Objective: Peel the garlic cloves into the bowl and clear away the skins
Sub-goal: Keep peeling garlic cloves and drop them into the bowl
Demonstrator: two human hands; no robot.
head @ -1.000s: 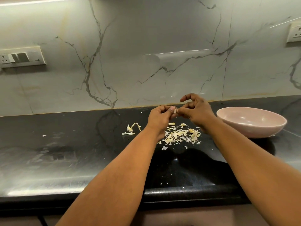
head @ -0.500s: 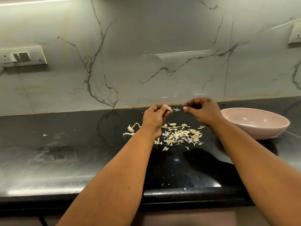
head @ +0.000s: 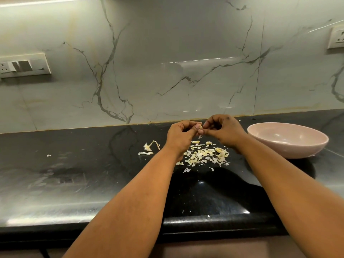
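Between both hands, the garlic clove (head: 200,126) is pinched again: left hand (head: 181,135) and right hand (head: 222,132) have rejoined above the skins (head: 204,154), peeling on; bowl (head: 287,139) waits rightward.

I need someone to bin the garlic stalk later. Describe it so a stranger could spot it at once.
Start at the black countertop below the marble wall and find the pink bowl on the right. Left of it lies the main pile of skins, under the two hands. The garlic stalk lies apart, left of the left hand: a thin bent stem with a frayed tuft, not a flat flake.
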